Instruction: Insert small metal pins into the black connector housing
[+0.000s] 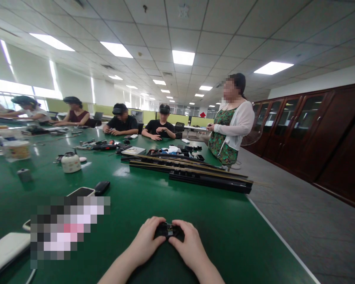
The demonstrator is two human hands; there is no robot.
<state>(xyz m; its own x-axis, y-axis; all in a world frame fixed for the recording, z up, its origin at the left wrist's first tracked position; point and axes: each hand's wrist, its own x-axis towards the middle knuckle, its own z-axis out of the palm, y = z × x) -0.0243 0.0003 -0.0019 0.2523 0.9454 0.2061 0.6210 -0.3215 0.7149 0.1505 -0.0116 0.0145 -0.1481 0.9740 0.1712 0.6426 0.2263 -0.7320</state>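
Observation:
Between my two hands is a small black device with a lighter, metallic-looking part at its middle. My left hand grips its left end, thumb at the near side and fingers over the far side. The right end is held the same way by my right hand. Both hands are close together just above the green table, near its front. My fingers cover the device's two ends, and its exact kind cannot be made out.
Long black rails with thin brass-coloured rods lie ahead. A phone, partly blurred out, and a white flat case are at left. Beyond stand a white jar and a tub. Several people sit around the table; a person stands at right.

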